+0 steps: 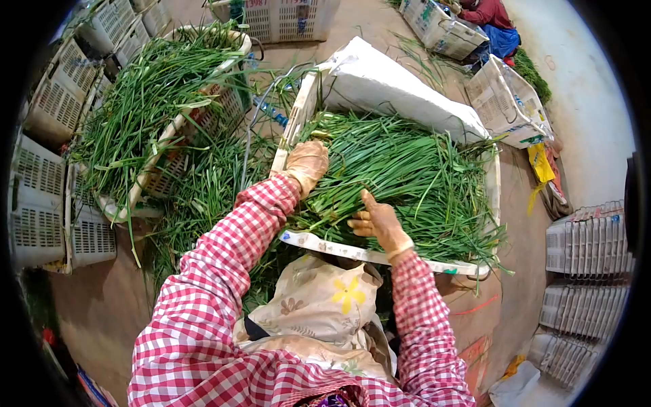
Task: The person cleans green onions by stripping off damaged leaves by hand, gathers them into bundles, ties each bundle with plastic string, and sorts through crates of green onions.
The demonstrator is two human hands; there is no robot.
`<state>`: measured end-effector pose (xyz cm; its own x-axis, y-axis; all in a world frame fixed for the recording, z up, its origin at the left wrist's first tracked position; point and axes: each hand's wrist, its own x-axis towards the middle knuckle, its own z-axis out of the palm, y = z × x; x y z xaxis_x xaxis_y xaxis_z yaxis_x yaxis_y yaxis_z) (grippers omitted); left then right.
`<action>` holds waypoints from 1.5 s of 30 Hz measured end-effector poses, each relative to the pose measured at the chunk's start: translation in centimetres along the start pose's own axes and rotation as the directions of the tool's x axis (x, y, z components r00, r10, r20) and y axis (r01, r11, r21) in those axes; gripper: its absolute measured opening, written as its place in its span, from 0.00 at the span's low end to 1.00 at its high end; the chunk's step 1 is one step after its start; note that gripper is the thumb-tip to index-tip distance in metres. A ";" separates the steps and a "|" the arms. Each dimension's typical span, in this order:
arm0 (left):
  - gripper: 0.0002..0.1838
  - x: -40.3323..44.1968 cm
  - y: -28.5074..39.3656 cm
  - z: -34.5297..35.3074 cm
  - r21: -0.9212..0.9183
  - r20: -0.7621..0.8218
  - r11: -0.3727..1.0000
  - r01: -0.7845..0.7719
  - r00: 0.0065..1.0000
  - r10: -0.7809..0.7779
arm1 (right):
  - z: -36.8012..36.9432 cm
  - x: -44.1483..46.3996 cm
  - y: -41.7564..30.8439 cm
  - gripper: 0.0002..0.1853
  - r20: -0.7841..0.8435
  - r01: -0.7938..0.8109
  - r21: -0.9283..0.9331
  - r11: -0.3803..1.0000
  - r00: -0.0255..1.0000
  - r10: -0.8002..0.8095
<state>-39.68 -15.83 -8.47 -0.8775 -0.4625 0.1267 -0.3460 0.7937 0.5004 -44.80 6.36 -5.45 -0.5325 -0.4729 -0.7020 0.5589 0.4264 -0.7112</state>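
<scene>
In front of me a white plastic crate [380, 255] is heaped with long green chives [413, 169], their leaves lying mostly to the right. My left hand [308, 166], in a thin glove, is closed at the crate's left side by the stem ends; whatever is in its fingers is hidden. Lower down, my right hand [381, 224] rests at the near edge of the chives. Its thumb stands apart from its bent fingers, and nothing shows between them. A white sheet [400, 88] lines the crate's far side.
Left of me another crate [173, 132] overflows with loose greens [152, 102]; more lie on the floor between. White crates [41, 197] line the left. Stacked crates [586, 244] stand at the right. A person in a red sleeve [478, 12] sits at the far right beside crates.
</scene>
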 end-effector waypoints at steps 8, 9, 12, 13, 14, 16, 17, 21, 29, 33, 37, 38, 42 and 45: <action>0.25 -0.7 3.8 4.1 0.242 0.412 0.953 -0.182 0.909 0.069 | 1.7 3.5 3.2 0.37 -0.267 0.070 0.169 0.983 0.963 -0.023; 0.24 -0.8 3.4 6.0 0.331 0.476 0.899 -0.286 0.874 0.103 | 1.5 3.2 3.1 0.38 -0.181 0.094 0.376 0.922 0.983 -0.027; 0.20 -4.6 8.7 1.8 0.087 0.301 0.958 -0.273 0.924 0.236 | 1.1 1.1 2.7 0.37 0.072 0.105 0.678 0.728 0.976 -0.208; 0.17 -5.5 10.1 1.6 0.061 0.242 0.969 -0.239 0.946 0.217 | 0.7 1.2 3.0 0.35 0.097 0.096 0.744 0.661 0.964 -0.248; 0.15 -6.0 11.9 0.6 0.065 0.209 0.964 -0.259 0.948 0.240 | 0.7 -0.3 2.4 0.32 0.111 0.078 0.776 0.625 0.960 -0.258; 0.14 -7.0 14.1 -1.4 0.010 0.134 0.925 -0.379 0.918 0.375 | 0.3 -2.1 1.8 0.27 0.044 0.158 0.835 0.527 0.935 -0.351; 0.16 -7.4 15.0 -2.5 -0.040 0.084 0.875 -0.483 0.871 0.485 | 0.2 -2.9 1.5 0.26 0.012 0.193 0.866 0.460 0.914 -0.407; 0.16 -8.6 19.1 -3.7 0.085 0.320 0.905 -0.418 0.871 0.372 | -2.6 -1.8 3.7 0.19 0.121 0.163 0.908 0.386 0.781 -0.613; 0.16 -17.4 17.3 -8.5 -0.256 -0.294 0.631 -0.732 0.681 0.671 | -3.8 -11.6 2.4 0.26 0.072 0.205 0.918 0.341 0.757 -0.649; 0.20 -16.7 13.0 -10.2 -0.831 0.110 0.555 0.029 0.987 0.114 | -5.0 -11.6 4.5 0.28 -0.023 0.208 0.950 0.233 0.790 -0.613; 0.39 -13.6 8.2 -5.5 -0.761 0.649 0.074 0.645 0.758 0.066 | -5.0 -11.6 5.5 0.29 0.127 0.185 0.910 0.371 0.727 -0.675; 0.42 -13.7 8.5 -5.3 -0.706 0.681 -0.054 0.706 0.698 0.223 | -3.8 -14.3 4.6 0.30 0.154 0.251 0.823 0.509 0.764 -0.627; 0.46 -15.3 12.1 -6.2 -0.740 0.518 -0.215 0.637 0.745 0.420 | -0.6 -17.6 2.8 0.21 0.127 0.468 0.146 0.871 0.865 -0.486; 0.45 -16.4 11.2 -3.7 -0.723 0.484 -0.390 0.571 0.820 0.304 | 4.0 -19.5 3.0 0.48 -0.132 0.298 -0.720 0.627 0.829 -0.544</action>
<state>-27.95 -0.79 -1.81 -0.9859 0.0533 -0.1586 -0.1263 -0.8589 0.4964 -30.19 13.75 6.24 -0.8290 -0.5224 -0.1996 -0.2653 0.6817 -0.6818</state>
